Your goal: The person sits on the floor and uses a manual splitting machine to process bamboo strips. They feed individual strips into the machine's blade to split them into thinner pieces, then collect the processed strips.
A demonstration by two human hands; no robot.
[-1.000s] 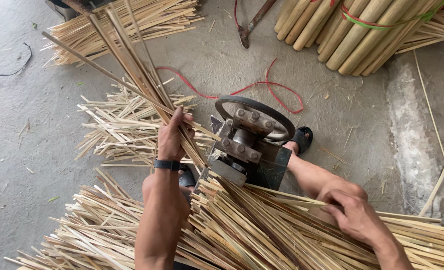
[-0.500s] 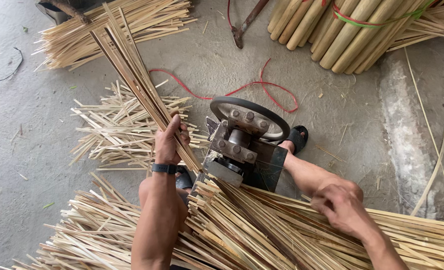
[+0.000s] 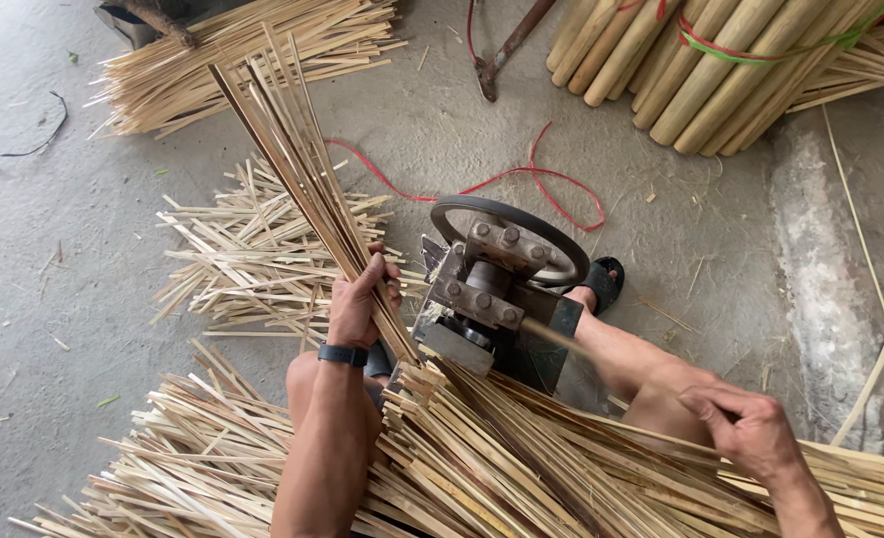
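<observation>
My left hand (image 3: 357, 304), with a dark band on the wrist, grips a bunch of long thin bamboo strips (image 3: 293, 159) that stick up and away to the far left. The bunch meets a small dark metal machine (image 3: 487, 299) with a round wheel on top. My right hand (image 3: 751, 428) is closed on a single bamboo strip (image 3: 562, 339) that runs into the machine's right side. A big heap of split strips (image 3: 482, 468) lies across my lap in front of the machine.
Loose strips (image 3: 253, 259) lie on the concrete floor left of the machine, another pile (image 3: 233, 60) at the far left. Thick bamboo poles tied with red and green bands (image 3: 721, 60) lie far right. A red cord (image 3: 532, 179) and a metal tool (image 3: 507, 45) lie beyond.
The bunch in my left hand has swung more upright and shifted right. My right hand has drawn a little back toward me along the strip.
</observation>
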